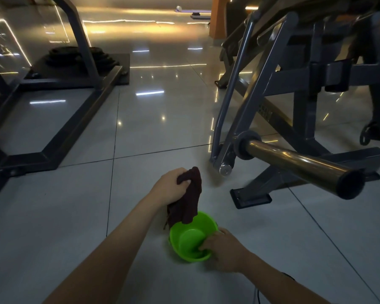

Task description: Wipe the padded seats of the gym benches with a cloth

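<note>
Two hands, two jobs. Your left hand point(170, 186) is closed around the bunched top of the dark cloth point(188, 202), so its loose end hangs over the far rim of the green bowl point(184, 240), probably so any drip falls inside. Your right hand point(223, 249) pinches the bowl's near rim, fingers inside and thumb outside, likely to steady or tip it. I cannot tell whether the bowl rests flat on the tiled floor point(75, 216). It sits just right of a tile seam, near the foot of the grey machine frame point(294, 84) and below its protruding bar point(294, 163). No padded seat shows clearly, so I judge wiping has not begun here.
</note>
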Demonstrator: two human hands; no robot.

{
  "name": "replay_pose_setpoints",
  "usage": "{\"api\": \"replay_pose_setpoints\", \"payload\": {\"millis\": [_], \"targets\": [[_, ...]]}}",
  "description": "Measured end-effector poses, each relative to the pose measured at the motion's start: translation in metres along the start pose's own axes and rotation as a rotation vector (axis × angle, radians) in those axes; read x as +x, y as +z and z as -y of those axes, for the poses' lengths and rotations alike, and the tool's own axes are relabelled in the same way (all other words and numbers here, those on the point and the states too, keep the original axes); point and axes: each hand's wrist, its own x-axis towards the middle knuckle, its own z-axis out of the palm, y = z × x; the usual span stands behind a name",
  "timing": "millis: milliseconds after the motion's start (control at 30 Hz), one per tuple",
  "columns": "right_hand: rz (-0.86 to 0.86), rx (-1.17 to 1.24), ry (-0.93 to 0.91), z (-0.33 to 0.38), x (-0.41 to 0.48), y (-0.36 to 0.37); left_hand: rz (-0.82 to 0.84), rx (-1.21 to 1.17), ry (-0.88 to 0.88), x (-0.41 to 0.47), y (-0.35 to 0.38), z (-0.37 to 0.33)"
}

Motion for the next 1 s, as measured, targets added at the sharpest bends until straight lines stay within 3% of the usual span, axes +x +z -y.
{"api": "replay_pose_setpoints", "payload": {"millis": [100,200,267,367,467,633,800,900,1000], "targets": [[-0.162,0.323,0.101,0.002,0.000,-0.026,0.060,0.008,-0.011,-0.004,0.001,0.001],[-0.451,0.873,0.307,0.008,0.003,-0.080,0.134,-0.028,-0.016,-0.009,0.001,0.000],[-0.386,1.181,0.315,0.006,0.008,-0.113,0.178,-0.076,-0.021,-0.011,0.002,-0.001],[-0.238,1.331,0.235,0.014,0.015,-0.146,0.240,-0.161,-0.058,-0.014,0.005,-0.004],[-0.306,1.299,0.246,0.029,0.023,-0.161,0.273,-0.239,-0.097,-0.016,0.008,-0.005],[-0.474,0.881,0.300,0.036,0.024,-0.156,0.260,-0.163,-0.159,-0.023,0.018,0.005],[-0.397,0.684,0.319,0.040,0.023,-0.124,0.205,-0.093,-0.201,-0.030,0.021,0.025],[-0.317,0.638,0.371,0.037,0.020,-0.100,0.106,0.109,-0.096,-0.040,0.022,0.039],[-0.289,0.604,0.397,0.036,0.019,-0.080,0.152,0.398,0.018,-0.056,0.025,0.048]]}}
